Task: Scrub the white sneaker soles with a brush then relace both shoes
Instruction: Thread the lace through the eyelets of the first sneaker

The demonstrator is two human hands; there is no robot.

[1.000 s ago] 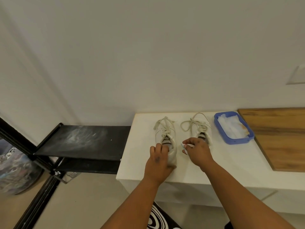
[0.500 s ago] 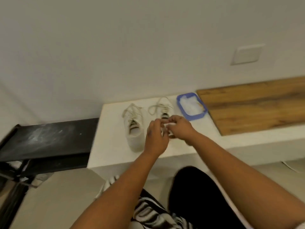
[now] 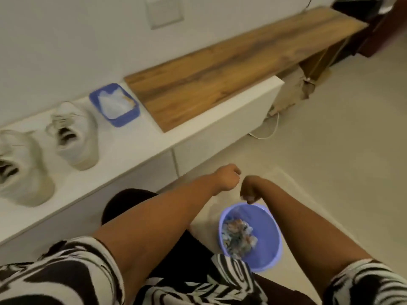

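Note:
Two white sneakers stand side by side on the white bench (image 3: pixel 141 148), one at the far left (image 3: pixel 21 166) and one beside it (image 3: pixel 76 139), both with loose laces. Neither hand touches them. My left hand (image 3: pixel 226 177) is curled into a fist in the air over the floor and nothing shows in it. Just right of it, my right hand (image 3: pixel 249 190) points its curled fingers down over a purple bin (image 3: pixel 264 256), with a small white scrap (image 3: pixel 244 197) showing at the fingertips. No brush is in view.
A blue tray (image 3: pixel 132 116) with white contents sits on the bench right of the sneakers, next to a long wooden board (image 3: pixel 220 62). The purple bin on the floor holds crumpled waste. A white cable (image 3: pixel 269 130) lies by the bench end.
Both hands have left the sneakers and dropped to the right, over the purple bin on the floor. My view has swung right and down, so the shoes now sit at the left edge.

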